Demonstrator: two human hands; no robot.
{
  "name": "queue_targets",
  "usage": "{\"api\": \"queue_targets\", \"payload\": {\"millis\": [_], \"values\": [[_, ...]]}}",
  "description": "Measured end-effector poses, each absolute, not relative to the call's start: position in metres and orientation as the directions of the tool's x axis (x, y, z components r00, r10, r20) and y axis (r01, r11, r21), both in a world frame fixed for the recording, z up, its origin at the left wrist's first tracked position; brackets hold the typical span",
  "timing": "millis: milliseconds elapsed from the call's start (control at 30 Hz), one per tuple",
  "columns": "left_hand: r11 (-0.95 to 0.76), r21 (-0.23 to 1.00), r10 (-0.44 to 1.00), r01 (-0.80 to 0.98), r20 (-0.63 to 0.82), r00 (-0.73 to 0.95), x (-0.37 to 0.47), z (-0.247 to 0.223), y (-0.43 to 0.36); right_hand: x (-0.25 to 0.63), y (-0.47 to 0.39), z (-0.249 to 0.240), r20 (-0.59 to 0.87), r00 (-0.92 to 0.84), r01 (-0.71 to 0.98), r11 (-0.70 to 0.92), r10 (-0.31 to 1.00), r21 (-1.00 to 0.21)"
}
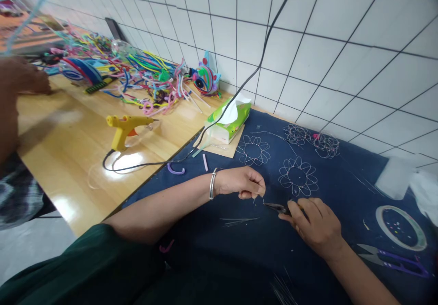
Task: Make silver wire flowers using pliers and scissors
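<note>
Metal wire point(263, 199), thin and short, hangs below the left fingertips, its long axis steep, near upright. The left hand point(247, 182) pinches its top, so it is the nearer; the right hand point(315, 224) grips the pliers point(274, 207), which come in from the right, nearly level, so they lie across the wire. Their tips are at its lower end; whether they bite cannot be told. Loose wires point(241, 221) lie below, a wire flower point(306, 179) beyond the pliers.
</note>
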State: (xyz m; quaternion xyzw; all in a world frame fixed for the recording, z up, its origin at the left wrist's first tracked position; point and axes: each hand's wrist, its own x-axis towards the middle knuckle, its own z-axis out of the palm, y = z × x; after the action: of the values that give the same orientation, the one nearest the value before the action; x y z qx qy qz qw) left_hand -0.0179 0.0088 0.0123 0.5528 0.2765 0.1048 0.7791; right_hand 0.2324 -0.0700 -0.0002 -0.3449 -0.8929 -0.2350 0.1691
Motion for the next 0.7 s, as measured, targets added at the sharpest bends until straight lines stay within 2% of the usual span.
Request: {"api": "queue_targets", "payload": {"millis": [133, 233, 367, 433, 700], "values": [[0.219, 0.958, 0.509, 0.186, -0.275, 0.816, -0.019, 0.018, 0.008, 0.232, -0.069, 0.000, 0.403, -0.723, 0.680, 0.683, 0.561, 0.267], [-0.010, 0.957, 0.550, 0.289, -0.236, 0.801, -0.020, 0.025, 0.006, 0.230, -0.068, 0.001, 0.336, -0.735, 0.669, 0.712, 0.589, 0.216], [-0.427, 0.845, 0.569, 0.322, -0.026, 0.822, -0.019, 0.034, 0.002, 0.227, -0.068, 0.002, 0.269, -0.734, 0.670, 0.729, 0.623, 0.140], [-0.558, 0.769, 0.551, 0.312, 0.061, 0.832, -0.018, 0.036, -0.001, 0.226, -0.068, 0.002, 0.248, -0.730, 0.673, 0.734, 0.637, 0.093], [-0.733, 0.559, 0.514, 0.388, 0.081, 0.854, -0.018, 0.035, -0.008, 0.222, -0.071, 0.009, 0.194, -0.694, 0.695, 0.715, 0.693, -0.068]]}}
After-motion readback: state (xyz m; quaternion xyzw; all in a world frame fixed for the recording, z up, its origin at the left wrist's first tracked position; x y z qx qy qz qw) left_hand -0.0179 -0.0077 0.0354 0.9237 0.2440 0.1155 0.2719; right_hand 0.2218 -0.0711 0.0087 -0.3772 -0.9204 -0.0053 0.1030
